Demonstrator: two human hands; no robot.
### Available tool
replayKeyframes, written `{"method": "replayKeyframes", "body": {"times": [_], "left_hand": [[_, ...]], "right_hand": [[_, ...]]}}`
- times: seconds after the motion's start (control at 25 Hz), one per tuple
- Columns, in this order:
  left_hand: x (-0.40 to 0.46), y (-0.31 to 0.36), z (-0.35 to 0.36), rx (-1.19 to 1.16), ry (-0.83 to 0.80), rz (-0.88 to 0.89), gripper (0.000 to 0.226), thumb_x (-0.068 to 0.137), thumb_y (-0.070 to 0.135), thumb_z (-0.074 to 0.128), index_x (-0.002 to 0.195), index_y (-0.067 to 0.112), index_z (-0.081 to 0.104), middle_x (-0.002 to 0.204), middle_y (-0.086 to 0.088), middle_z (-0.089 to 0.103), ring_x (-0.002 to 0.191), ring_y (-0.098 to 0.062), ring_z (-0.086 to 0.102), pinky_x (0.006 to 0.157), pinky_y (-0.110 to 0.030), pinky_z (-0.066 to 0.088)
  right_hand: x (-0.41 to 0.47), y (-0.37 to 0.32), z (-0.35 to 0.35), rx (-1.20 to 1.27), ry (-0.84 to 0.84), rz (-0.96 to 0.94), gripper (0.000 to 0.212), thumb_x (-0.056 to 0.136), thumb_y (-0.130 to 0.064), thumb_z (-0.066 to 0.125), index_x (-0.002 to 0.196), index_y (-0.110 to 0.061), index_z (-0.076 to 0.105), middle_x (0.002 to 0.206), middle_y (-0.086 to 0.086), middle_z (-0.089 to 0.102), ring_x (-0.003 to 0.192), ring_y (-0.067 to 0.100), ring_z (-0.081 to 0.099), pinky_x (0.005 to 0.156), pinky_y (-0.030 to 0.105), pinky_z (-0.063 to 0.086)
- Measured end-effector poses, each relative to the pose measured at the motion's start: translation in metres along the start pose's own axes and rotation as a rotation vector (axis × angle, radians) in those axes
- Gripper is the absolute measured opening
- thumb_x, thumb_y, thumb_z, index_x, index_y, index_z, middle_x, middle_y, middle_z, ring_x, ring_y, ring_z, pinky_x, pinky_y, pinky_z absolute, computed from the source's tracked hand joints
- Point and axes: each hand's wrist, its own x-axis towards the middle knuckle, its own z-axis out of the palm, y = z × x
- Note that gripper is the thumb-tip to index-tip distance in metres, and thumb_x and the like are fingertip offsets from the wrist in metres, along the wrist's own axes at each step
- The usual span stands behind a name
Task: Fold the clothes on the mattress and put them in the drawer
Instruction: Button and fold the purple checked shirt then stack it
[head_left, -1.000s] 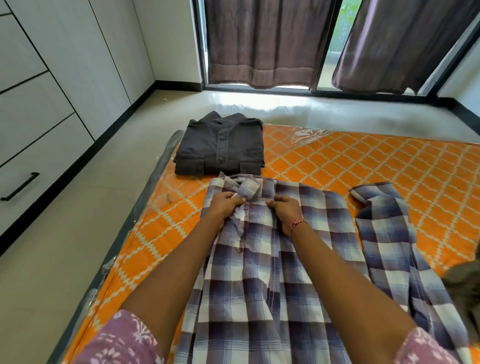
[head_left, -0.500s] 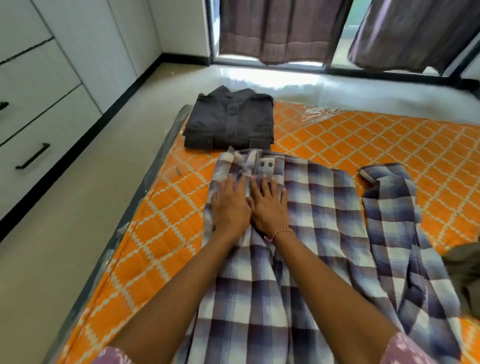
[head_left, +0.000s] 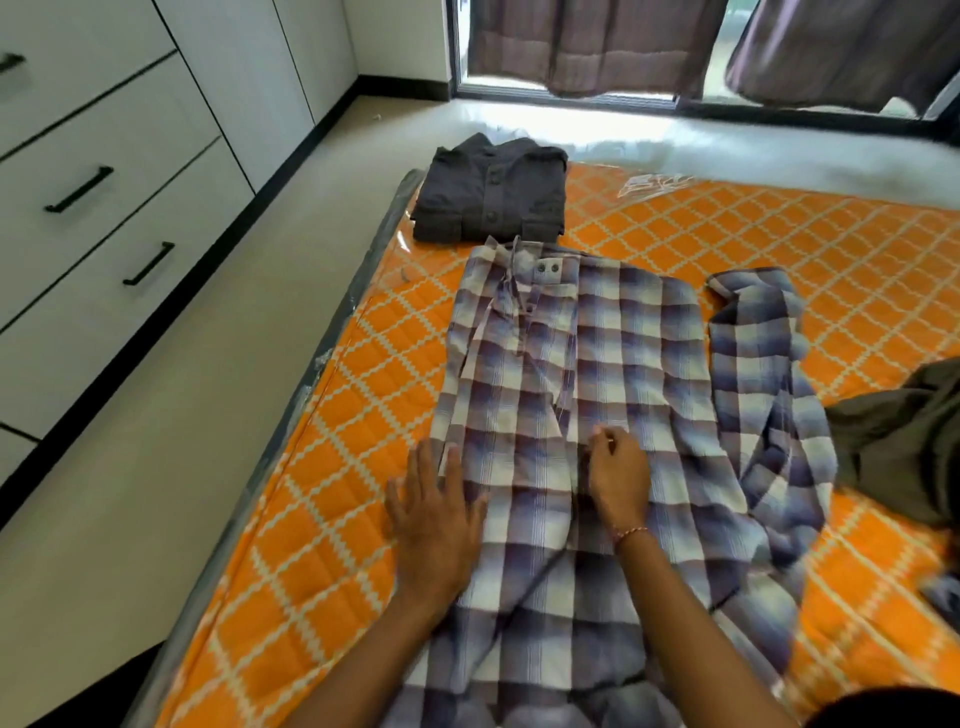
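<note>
I see the plaid shirt (head_left: 571, 395) spread flat on the orange mattress (head_left: 322, 519), just in front of the folded grey shirt (head_left: 491, 195). My left hand (head_left: 434, 525) presses its left edge, fingers straight. My right hand (head_left: 618, 475) pinches its middle placket.

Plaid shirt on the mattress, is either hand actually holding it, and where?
The right hand pinches the plaid shirt at its front opening, near mid-length. The left hand only presses flat on the shirt's left edge.
</note>
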Motion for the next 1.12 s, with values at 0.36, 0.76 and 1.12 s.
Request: {"method": "replayKeyframes", "body": {"times": [0.36, 0.76, 1.12], "left_hand": [[-0.056, 0.014, 0.015, 0.038, -0.178, 0.198, 0.086, 0.087, 0.076, 0.023, 0.146, 0.015, 0.035, 0.152, -0.012, 0.032, 0.142, -0.027, 0.022, 0.112, -0.05, 0.007], [-0.001, 0.01, 0.022, 0.005, -0.152, 0.277, 0.069, 0.096, 0.064, 0.015, 0.148, 0.02, 0.029, 0.153, -0.01, 0.031, 0.141, -0.026, 0.029, 0.109, -0.049, 0.018], [-0.032, 0.001, 0.019, 0.058, -0.152, 0.349, 0.093, 0.084, 0.078, 0.023, 0.148, 0.011, 0.03, 0.155, -0.012, 0.026, 0.144, -0.027, 0.02, 0.109, -0.051, 0.016]], "right_hand": [[0.021, -0.025, 0.014, -0.381, -0.125, -0.117, 0.037, 0.094, -0.045, 0.048, 0.078, -0.012, 0.055, 0.081, 0.009, 0.063, 0.072, 0.025, 0.055, 0.059, 0.027, 0.036], [0.051, -0.029, 0.013, -0.359, -0.167, 0.001, 0.032, 0.09, -0.03, 0.052, 0.072, -0.006, 0.061, 0.077, 0.011, 0.061, 0.078, 0.031, 0.059, 0.061, 0.03, 0.042], [-0.016, -0.016, 0.026, -0.613, -0.269, -0.496, 0.072, 0.091, -0.058, 0.009, 0.149, -0.017, 0.024, 0.155, 0.01, 0.021, 0.143, 0.028, 0.019, 0.113, 0.049, 0.02]]}}
